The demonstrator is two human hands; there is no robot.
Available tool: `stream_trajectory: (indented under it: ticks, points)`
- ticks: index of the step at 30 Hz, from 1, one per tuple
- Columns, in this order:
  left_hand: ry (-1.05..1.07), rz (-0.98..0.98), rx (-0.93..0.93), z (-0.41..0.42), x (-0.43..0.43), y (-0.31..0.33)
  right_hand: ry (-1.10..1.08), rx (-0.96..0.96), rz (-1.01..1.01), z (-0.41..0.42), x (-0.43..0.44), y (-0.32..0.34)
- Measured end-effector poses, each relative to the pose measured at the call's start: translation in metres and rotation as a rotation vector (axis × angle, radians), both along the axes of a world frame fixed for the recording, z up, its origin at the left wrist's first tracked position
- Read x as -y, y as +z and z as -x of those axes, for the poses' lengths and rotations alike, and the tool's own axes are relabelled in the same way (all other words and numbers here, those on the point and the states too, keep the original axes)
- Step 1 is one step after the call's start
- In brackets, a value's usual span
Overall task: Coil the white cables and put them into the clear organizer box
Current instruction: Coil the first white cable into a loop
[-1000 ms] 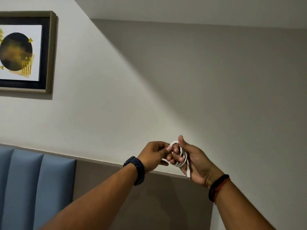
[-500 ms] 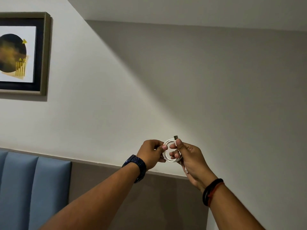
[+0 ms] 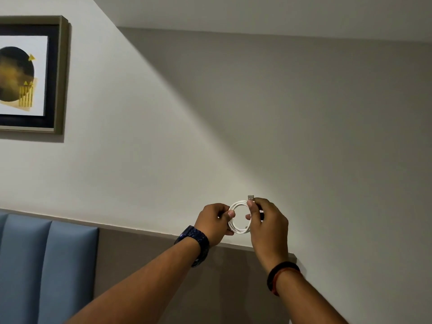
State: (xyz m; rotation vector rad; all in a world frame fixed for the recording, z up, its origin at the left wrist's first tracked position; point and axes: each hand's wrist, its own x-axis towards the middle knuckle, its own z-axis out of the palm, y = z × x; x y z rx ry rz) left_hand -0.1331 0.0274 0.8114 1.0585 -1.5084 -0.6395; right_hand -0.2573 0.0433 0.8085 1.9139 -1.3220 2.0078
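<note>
A white cable (image 3: 236, 226) is wound into a small round coil and held up in front of the wall. My left hand (image 3: 214, 222) pinches the coil's left side. My right hand (image 3: 268, 222) grips the right side, and the metal USB plug (image 3: 250, 197) sticks up above its fingertips. The clear organizer box is not in view.
A pale wall fills most of the view, with a grey panel (image 3: 145, 253) below it. Blue padded upholstery (image 3: 44, 265) stands at the lower left. A framed picture (image 3: 30, 76) hangs at the upper left.
The plug end that hung below my right hand now sticks up above it. The coil is rounder and more open between the two hands. The camera view has shifted slightly.
</note>
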Motion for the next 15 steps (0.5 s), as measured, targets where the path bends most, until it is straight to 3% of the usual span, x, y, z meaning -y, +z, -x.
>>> stream_trajectory:
  ticks: [3, 7, 12, 15]
  points:
    - [0.007, 0.002, 0.006, 0.000, 0.002, -0.001, 0.012, 0.117, -0.004, -0.002, 0.000, -0.002]
    - [0.022, 0.022, 0.001, 0.001, 0.003, -0.004, 0.084, 0.401, -0.110, -0.001, 0.006, 0.003]
    - [0.023, 0.055, -0.003, 0.002, 0.003, -0.006, 0.169, 0.609, -0.269, 0.002, 0.009, 0.007]
    - [0.043, 0.060, -0.010, 0.003, 0.003, -0.007, 0.151, 0.548, -0.309, 0.004, 0.011, 0.005]
